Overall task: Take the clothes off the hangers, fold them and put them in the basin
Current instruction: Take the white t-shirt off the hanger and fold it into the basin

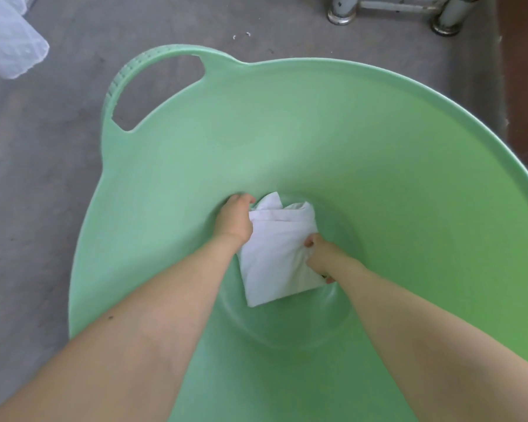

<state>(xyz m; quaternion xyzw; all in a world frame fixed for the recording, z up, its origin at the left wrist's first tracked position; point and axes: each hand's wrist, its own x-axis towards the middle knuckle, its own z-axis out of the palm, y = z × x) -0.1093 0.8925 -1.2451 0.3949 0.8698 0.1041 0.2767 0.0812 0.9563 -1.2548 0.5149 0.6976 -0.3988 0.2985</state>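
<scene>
Left hand and right hand hold a folded white garment at the bottom of the green basin.
The left grips its far corner and the right pinches its side edge. A white cloth lies on the floor far left, and metal legs stand beyond the rim.

We see a white garment folded into a thick, roughly rectangular bundle, one loose corner poking out at its far end, low over the round bottom of the basin. The basin is wide, pale green plastic, with a ribbed loop handle on its far left rim.
</scene>
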